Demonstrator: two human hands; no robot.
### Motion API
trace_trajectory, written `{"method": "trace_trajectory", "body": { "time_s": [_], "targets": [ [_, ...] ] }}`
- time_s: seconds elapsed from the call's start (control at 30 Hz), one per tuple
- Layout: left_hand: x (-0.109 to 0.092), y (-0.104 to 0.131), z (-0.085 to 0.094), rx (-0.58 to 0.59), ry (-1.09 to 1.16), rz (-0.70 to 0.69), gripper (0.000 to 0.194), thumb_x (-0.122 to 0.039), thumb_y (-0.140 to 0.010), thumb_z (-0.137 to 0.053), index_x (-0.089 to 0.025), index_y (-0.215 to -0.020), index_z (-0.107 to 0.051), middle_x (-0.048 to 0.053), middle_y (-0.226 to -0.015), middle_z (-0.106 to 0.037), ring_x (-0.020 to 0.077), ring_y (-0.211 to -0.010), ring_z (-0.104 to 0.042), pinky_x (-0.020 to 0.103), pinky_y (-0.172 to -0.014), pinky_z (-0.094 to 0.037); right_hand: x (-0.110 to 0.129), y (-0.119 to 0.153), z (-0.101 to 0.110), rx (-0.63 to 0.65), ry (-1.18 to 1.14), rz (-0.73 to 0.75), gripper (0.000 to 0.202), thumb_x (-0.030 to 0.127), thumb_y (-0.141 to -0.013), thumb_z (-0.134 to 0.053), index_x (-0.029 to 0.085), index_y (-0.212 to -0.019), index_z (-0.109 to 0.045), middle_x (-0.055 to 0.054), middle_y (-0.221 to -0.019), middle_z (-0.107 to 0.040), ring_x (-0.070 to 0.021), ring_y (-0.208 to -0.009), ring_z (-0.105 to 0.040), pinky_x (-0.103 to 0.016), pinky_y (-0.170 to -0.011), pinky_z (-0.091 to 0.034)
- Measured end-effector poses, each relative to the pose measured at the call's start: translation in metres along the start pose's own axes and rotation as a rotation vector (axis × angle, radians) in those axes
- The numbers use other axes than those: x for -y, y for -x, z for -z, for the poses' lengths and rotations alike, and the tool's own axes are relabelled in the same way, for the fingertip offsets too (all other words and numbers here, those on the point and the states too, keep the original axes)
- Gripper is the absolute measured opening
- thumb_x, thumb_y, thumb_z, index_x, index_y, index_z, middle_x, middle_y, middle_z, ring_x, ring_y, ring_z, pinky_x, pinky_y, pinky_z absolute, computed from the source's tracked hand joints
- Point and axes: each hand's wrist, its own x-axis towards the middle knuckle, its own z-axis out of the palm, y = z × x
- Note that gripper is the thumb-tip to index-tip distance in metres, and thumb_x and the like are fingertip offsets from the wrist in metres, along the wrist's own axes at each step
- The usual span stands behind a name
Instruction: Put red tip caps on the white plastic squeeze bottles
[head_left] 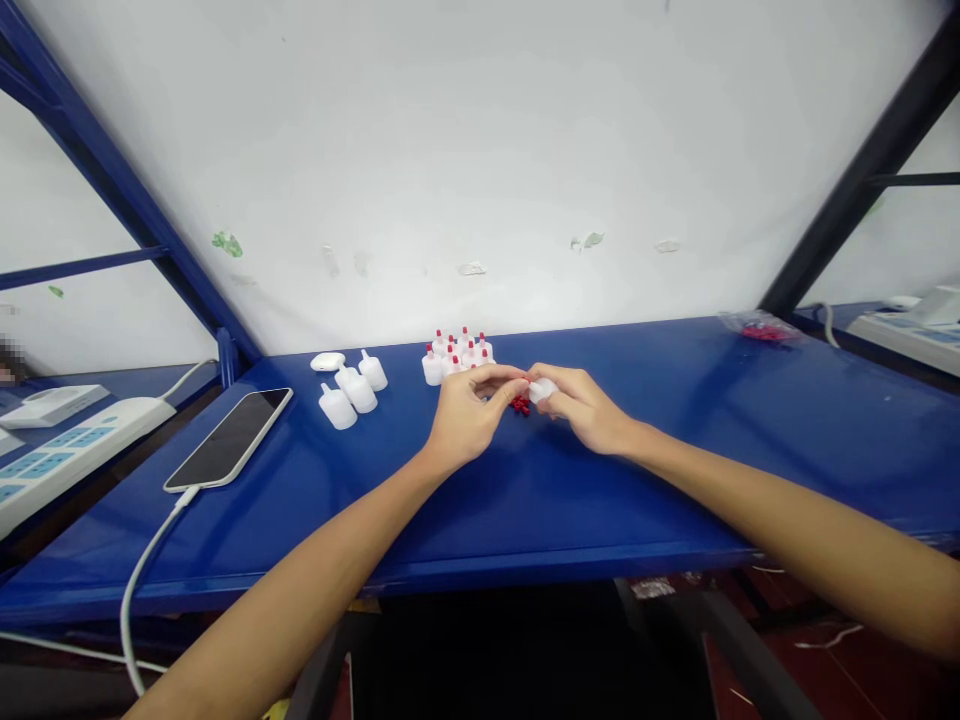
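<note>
Above the blue table, my right hand (583, 405) is closed round a small white bottle (541, 390), its nozzle pointing left. My left hand (472, 408) pinches a red cap (529, 378) at the bottle's tip. A small pile of loose red caps (520, 404) lies just below my fingertips, partly hidden. Behind my left hand stands a cluster of white bottles with red caps (433, 368). Several white bottles without caps (337, 407) lie or lean together farther left.
A phone (231, 440) with a white cable lies on the blue table (300, 520) at the left, near a white case (328, 361). A power strip (64, 455) is at the far left. A plastic bag with red caps (763, 330) lies at the back right.
</note>
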Motion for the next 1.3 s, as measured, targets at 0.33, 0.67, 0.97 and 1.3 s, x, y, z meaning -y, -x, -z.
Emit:
{"method": "trace_trajectory", "body": {
  "time_s": [0.33, 0.67, 0.97, 1.3],
  "targets": [
    [0.005, 0.006, -0.003, 0.166, -0.19, -0.109, 0.014, -0.023, -0.084, -0.066, -0.015, -0.094, -0.072, 0.005, -0.084, -0.069, 0.0122, -0.073, -0.06, 0.023, -0.065, -0.048, 0.004, 0.001, -0.001, 0.014, 0.127, -0.018, 0.048, 0.055, -0.09, -0.049, 0.018, -0.061, -0.049, 0.004, -0.056, -0.04, -0.0102, -0.053, -0.035, -0.026, -0.053, -0.025],
    [0.002, 0.009, -0.004, 0.182, -0.184, -0.125, 0.019, -0.032, -0.092, -0.058, -0.015, -0.096, -0.065, 0.002, -0.079, -0.064, 0.0108, -0.068, -0.055, 0.023, -0.063, -0.044, 0.01, 0.002, -0.003, -0.015, 0.14, -0.004, 0.055, 0.062, -0.091, -0.041, 0.018, -0.059, -0.049, 0.002, -0.054, -0.042, -0.011, -0.052, -0.038, -0.026, -0.053, -0.026],
    [-0.003, -0.008, 0.044, 0.514, -1.095, -0.187, 0.02, -0.038, -0.09, -0.056, -0.019, -0.089, -0.063, -0.001, -0.066, -0.062, 0.0137, -0.057, -0.054, 0.026, -0.055, -0.032, -0.005, -0.004, 0.005, -0.107, 0.391, -0.098, 0.048, 0.049, -0.095, -0.036, 0.018, -0.063, -0.053, 0.002, -0.054, -0.047, -0.0129, -0.053, -0.042, -0.028, -0.058, -0.028],
    [0.007, -0.013, 0.046, 0.325, -1.45, -0.006, 0.03, -0.032, -0.096, -0.044, -0.023, -0.122, -0.055, 0.008, -0.091, -0.073, 0.0286, -0.084, -0.07, 0.032, -0.065, -0.046, -0.009, -0.009, 0.011, -0.209, 0.328, -0.259, 0.029, 0.023, -0.078, -0.044, 0.019, -0.105, -0.052, 0.0, -0.074, -0.058, -0.0172, -0.063, -0.051, -0.03, -0.062, -0.038]
  ]
}}
